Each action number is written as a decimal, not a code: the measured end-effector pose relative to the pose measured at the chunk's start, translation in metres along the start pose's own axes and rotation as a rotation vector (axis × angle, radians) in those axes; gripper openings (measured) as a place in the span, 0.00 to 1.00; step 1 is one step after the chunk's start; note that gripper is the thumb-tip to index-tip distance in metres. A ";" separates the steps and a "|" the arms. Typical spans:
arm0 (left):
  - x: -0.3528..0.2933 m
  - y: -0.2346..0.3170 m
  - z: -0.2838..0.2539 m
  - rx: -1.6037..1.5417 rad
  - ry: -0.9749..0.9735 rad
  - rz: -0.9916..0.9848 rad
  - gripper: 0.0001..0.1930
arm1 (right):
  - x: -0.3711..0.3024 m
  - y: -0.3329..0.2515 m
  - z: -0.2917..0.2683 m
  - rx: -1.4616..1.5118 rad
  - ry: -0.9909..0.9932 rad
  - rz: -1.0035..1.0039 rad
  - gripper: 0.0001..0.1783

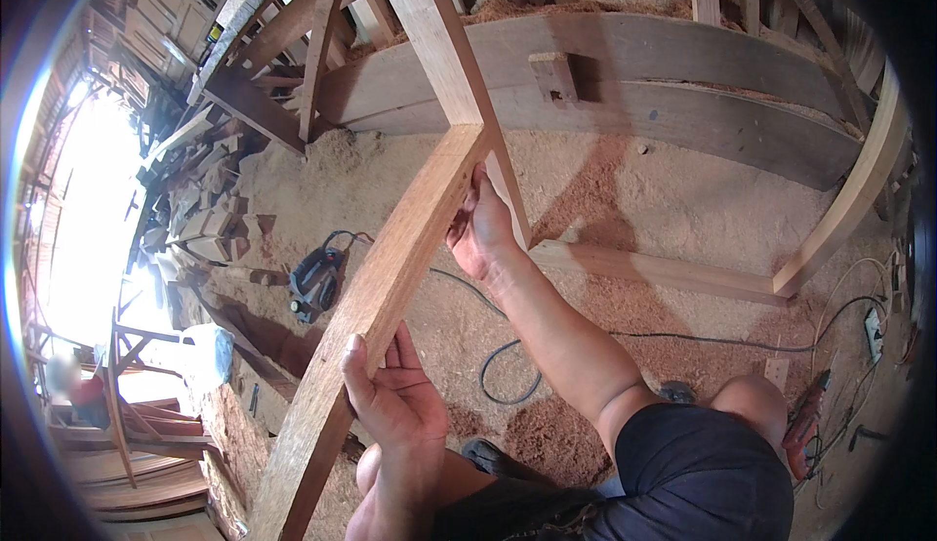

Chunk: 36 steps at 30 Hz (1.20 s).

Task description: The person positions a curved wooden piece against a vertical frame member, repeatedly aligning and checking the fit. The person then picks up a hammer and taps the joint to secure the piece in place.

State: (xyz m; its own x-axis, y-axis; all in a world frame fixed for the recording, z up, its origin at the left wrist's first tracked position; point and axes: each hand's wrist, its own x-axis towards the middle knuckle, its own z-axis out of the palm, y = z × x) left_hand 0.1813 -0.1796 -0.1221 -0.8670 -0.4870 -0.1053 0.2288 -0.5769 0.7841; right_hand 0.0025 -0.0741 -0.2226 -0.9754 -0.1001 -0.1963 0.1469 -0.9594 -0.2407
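Note:
A pale wooden beam [381,277] slants up from the lower left and meets an upright wooden post [439,43] at a corner joint. My left hand [398,395] grips the beam's near part, thumb on its upper face and fingers curled under its right edge. Close below the joint, my right hand [483,227] holds the same beam from its right side; its fingertips are partly hidden behind the wood. From the post's foot a lower rail [664,272] runs right to another wooden post [849,204], so the pieces look joined as one frame.
A corded power tool [317,282] lies on the sawdust-covered floor [576,365], with a black cable [712,347] across it. An orange tool [806,424] lies at the right. Long boards [683,53] stand along the back; wood offcuts [210,224] are piled left.

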 end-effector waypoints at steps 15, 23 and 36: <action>-0.003 -0.001 0.006 -0.006 0.019 -0.002 0.24 | -0.001 -0.002 -0.002 -0.013 -0.024 -0.012 0.32; -0.002 -0.003 0.003 0.026 -0.035 0.041 0.24 | -0.001 -0.005 -0.003 -0.203 0.222 -0.194 0.25; -0.001 -0.003 0.000 0.027 -0.029 0.041 0.24 | 0.021 -0.041 -0.035 -1.324 0.161 -0.940 0.31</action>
State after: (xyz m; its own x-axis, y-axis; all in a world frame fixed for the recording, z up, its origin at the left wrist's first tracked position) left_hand 0.1814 -0.1767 -0.1244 -0.8696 -0.4907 -0.0555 0.2528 -0.5388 0.8036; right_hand -0.0181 -0.0282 -0.2498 -0.7842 0.4644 0.4116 -0.3428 0.2287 -0.9111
